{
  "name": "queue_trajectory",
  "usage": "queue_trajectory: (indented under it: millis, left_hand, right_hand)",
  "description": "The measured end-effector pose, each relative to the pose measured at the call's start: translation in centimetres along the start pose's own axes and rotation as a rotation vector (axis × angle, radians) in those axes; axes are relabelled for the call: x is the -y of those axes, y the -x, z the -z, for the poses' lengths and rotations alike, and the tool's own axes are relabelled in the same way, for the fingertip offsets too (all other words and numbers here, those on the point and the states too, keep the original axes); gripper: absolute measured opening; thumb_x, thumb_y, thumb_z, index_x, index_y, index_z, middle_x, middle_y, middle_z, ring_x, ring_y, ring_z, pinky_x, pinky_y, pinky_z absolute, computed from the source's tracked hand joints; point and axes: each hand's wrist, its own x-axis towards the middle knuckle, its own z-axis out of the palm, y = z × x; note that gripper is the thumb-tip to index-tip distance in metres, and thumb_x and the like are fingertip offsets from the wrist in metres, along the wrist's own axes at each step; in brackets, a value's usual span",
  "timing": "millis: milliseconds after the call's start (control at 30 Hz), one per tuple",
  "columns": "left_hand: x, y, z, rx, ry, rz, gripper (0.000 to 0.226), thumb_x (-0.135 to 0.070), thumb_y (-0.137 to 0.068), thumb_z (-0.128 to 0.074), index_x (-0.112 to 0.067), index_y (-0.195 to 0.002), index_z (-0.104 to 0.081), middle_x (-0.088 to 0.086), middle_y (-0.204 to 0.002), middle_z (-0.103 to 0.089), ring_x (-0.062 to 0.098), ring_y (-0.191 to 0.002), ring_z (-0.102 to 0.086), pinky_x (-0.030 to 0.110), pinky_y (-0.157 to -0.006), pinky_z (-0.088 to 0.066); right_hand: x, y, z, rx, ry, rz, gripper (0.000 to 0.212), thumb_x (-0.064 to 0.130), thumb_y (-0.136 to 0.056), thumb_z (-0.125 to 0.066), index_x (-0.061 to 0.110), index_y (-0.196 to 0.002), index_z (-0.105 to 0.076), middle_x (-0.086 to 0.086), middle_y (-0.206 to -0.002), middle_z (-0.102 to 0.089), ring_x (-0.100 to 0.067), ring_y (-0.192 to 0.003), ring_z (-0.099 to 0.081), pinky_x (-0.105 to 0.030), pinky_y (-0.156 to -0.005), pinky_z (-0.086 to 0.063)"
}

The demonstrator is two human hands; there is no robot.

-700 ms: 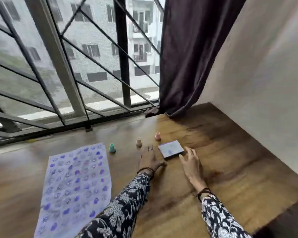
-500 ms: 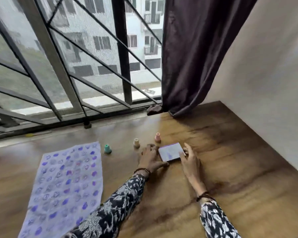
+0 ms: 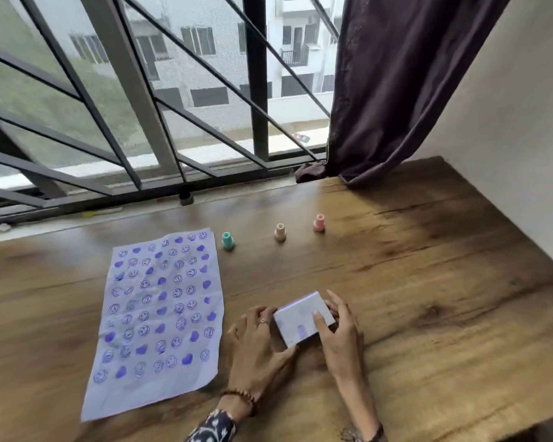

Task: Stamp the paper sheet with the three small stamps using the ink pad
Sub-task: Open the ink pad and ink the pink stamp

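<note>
From the head camera I have both hands on the ink pad [image 3: 304,319], a small white closed box with purple smudges on its lid. My left hand [image 3: 258,338] curls round its left end, fingers bent against the side and thumb low at the near corner. My right hand [image 3: 336,327] grips the right end, fingers lying across the lid and behind the far edge. The box looks lifted a little off the wooden table [image 3: 428,298], tilted toward me, though I cannot tell if a corner rests on it. Its long axis runs from my left hand to my right, slightly slanted away on the right.

The move I judge next is opening the lid, so the seam between lid and base matters; it is hidden under my fingers.

The three stamps stand upright in a row well beyond my hands: the green stamp [image 3: 228,241] ahead and left, the beige stamp [image 3: 280,231] straight ahead, the pink stamp [image 3: 319,223] ahead nearer my right hand. The paper sheet [image 3: 160,314] lies flat just left of my left hand, already crowded with purple faces and hearts.
</note>
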Motion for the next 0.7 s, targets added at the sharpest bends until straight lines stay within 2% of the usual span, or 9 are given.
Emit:
queue_trajectory:
  millis: [100,167,267,400,500,600,700]
  left_hand:
    - [1.3,1.8,0.4,-0.021,0.079,0.020,0.069,-0.054,-0.069,-0.063,-0.032,-0.128,-0.037,-0.007,-0.124,-0.045,0.014,-0.121,-0.038,0.025,-0.091,-0.014]
    - [2.0,2.5,0.5,-0.031,0.117,0.009,0.080,-0.050,-0.071,-0.066,-0.025,-0.137,-0.029,-0.003,-0.124,-0.048,0.017,-0.120,-0.039,0.025,-0.093,-0.014]
    - [2.8,2.8,0.7,-0.013,0.217,-0.015,0.092,-0.045,-0.069,-0.071,-0.022,-0.141,-0.018,-0.001,-0.122,-0.053,0.019,-0.117,-0.043,0.027,-0.095,-0.018]
    - [3.3,2.9,1.2,-0.009,0.327,-0.032,0.095,-0.033,-0.067,-0.075,-0.032,-0.135,-0.009,-0.001,-0.123,-0.057,0.020,-0.112,-0.049,0.025,-0.090,-0.023]
    - [3.4,2.9,1.2,-0.018,0.350,-0.026,0.095,-0.030,-0.068,-0.075,-0.032,-0.135,-0.009,-0.003,-0.124,-0.057,0.019,-0.111,-0.050,0.024,-0.089,-0.023]
    - [3.5,2.9,1.1,-0.022,0.355,-0.021,0.095,-0.031,-0.067,-0.077,-0.023,-0.140,-0.017,-0.004,-0.122,-0.058,0.019,-0.111,-0.051,0.022,-0.086,-0.022]
    - [3.5,2.7,1.1,-0.019,0.320,-0.007,0.099,-0.034,-0.063,-0.079,-0.021,-0.141,-0.019,-0.006,-0.123,-0.057,0.016,-0.111,-0.049,0.023,-0.089,-0.023]
  right_hand:
    - [1.3,2.3,-1.3,0.053,0.080,-0.020,0.054,0.013,-0.077,-0.070,0.014,-0.126,-0.049,-0.007,-0.119,-0.057,-0.023,-0.113,-0.051,-0.022,-0.090,-0.036]
    - [2.0,3.3,-2.2,0.101,0.171,-0.015,0.067,0.017,-0.073,-0.074,0.011,-0.132,-0.043,-0.011,-0.127,-0.048,-0.025,-0.120,-0.045,-0.026,-0.097,-0.035]
    - [2.6,4.0,-3.0,0.147,0.287,-0.045,0.083,0.026,-0.067,-0.076,0.007,-0.136,-0.034,-0.016,-0.130,-0.041,-0.031,-0.122,-0.043,-0.034,-0.099,-0.038]
    - [3.1,4.2,-3.4,0.145,0.429,-0.057,0.093,0.040,-0.062,-0.079,0.009,-0.136,-0.031,-0.015,-0.129,-0.040,-0.033,-0.119,-0.044,-0.036,-0.093,-0.041]
    - [3.4,4.2,-3.6,0.134,0.526,-0.038,0.093,0.043,-0.063,-0.076,0.006,-0.136,-0.031,-0.016,-0.127,-0.042,-0.034,-0.119,-0.043,-0.036,-0.095,-0.040]
    - [3.6,4.0,-3.7,0.125,0.568,-0.025,0.086,0.044,-0.064,-0.073,0.006,-0.132,-0.036,-0.016,-0.122,-0.045,-0.033,-0.115,-0.045,-0.035,-0.095,-0.038]
    - [4.0,2.9,-1.7,0.196,0.315,-0.114,0.064,0.055,-0.069,-0.058,0.019,-0.121,-0.050,-0.008,-0.113,-0.056,-0.029,-0.106,-0.053,-0.033,-0.083,-0.043]
